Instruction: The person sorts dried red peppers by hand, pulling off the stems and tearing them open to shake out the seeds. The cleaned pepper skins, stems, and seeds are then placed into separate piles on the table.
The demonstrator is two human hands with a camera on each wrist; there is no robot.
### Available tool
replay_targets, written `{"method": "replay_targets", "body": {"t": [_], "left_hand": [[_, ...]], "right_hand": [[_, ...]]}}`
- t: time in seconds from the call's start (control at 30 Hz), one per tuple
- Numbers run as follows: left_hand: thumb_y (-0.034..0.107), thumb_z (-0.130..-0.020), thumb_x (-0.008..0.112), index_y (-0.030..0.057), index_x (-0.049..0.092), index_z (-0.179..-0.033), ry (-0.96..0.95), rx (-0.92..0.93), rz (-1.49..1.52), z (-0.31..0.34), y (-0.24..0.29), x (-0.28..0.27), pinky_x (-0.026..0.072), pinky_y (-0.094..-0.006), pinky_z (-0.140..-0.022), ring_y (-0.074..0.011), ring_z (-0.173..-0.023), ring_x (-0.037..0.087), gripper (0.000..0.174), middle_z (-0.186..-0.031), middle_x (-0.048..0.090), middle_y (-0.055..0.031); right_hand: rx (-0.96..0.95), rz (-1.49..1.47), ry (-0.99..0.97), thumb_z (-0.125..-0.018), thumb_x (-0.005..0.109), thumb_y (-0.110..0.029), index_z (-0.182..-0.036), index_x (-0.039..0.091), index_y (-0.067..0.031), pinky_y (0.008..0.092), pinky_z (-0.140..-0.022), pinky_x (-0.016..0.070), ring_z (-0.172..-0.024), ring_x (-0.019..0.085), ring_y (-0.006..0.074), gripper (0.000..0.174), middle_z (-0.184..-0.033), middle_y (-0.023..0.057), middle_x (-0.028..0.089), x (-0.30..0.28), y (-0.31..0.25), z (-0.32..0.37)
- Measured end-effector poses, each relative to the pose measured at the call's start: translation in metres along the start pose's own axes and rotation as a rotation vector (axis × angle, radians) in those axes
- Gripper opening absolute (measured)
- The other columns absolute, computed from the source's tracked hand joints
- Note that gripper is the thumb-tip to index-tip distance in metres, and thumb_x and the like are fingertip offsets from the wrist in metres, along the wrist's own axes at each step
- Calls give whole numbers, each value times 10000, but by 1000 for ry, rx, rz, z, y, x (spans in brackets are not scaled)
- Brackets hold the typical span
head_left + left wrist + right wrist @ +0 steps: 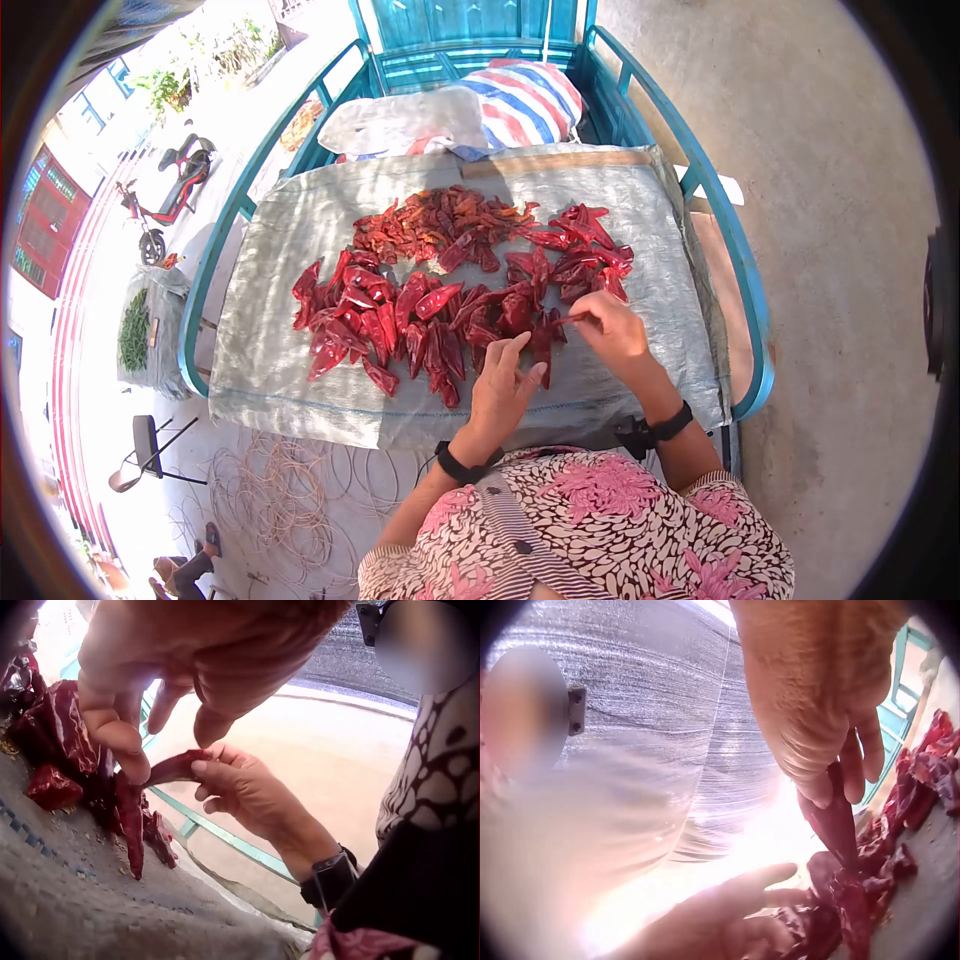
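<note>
In the head view, my right hand (615, 335) pinches a dark red dried chili pepper (574, 318) by one end, between thumb and fingers. The same pepper (176, 769) points toward my left hand's fingertips in the left wrist view, and it hangs down from the right fingers (821, 787) in the right wrist view. My left hand (500, 390) hovers at the near edge of the pepper heap, its fingers loosely extended and thumb apart. Glossy red chili peppers (375, 330) lie heaped in front of both hands on a grey woven sheet (270, 350).
Behind the glossy peppers lies a heap of smaller, orange-red pieces (430, 222). Another pepper cluster (590, 255) sits right. Blue metal rails (735, 270) flank the cart bed, with a striped sack (530, 100) at the back. A scooter (175, 190) stands left.
</note>
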State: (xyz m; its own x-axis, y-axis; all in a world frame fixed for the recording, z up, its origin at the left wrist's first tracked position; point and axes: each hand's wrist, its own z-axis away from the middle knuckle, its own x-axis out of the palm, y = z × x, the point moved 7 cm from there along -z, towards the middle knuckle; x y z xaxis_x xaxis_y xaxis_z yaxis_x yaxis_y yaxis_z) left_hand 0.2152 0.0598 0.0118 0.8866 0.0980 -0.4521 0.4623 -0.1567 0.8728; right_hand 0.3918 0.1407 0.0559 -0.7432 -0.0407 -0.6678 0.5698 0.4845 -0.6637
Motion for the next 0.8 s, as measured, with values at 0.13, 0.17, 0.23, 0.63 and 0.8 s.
{"method": "replay_targets", "body": {"t": [0.13,0.17,0.23,0.63,0.8], "left_hand": [[132,-917,712,77,592,-1311,-17,66,-31,-2,3,7,539,-374,-698,-241,-774,652,415,-1190,588,-112],[142,-924,702,75,604,-1291,-17,102,-88,-2,1,8,538,-382,-697,-259,-782,656,387,-1165,601,-109],[163,-937,684,71,629,-1253,-12,172,-204,-3,-3,7,536,-400,-696,-297,-798,665,334,-1116,626,-104],[111,-941,679,62,579,-1329,-122,-79,40,-10,-12,19,529,-388,-701,-289,-796,672,404,-931,672,-103],[123,-963,673,24,543,-1373,-186,171,-38,-7,-12,24,532,-339,-687,-216,-749,667,441,-938,690,-110]], "right_hand": [[23,-226,-152,-835,731,-24,-1032,695,-66,341,-776,555,-878,694,248,204,-974,100,680,13,-28,15],[5,-256,-183,-834,736,-33,-1060,690,-69,342,-777,555,-878,694,246,233,-1006,103,675,17,-28,19],[-36,-318,-247,-832,747,-50,-1116,680,-76,345,-778,554,-878,694,243,292,-1070,110,667,24,-25,22],[436,282,65,-878,711,-259,-1358,560,-168,480,-934,507,-1113,629,359,512,-1287,139,558,14,86,-7],[397,201,53,-896,695,-234,-1272,601,-153,433,-859,531,-1026,668,322,396,-1178,123,630,10,96,-8]]}}
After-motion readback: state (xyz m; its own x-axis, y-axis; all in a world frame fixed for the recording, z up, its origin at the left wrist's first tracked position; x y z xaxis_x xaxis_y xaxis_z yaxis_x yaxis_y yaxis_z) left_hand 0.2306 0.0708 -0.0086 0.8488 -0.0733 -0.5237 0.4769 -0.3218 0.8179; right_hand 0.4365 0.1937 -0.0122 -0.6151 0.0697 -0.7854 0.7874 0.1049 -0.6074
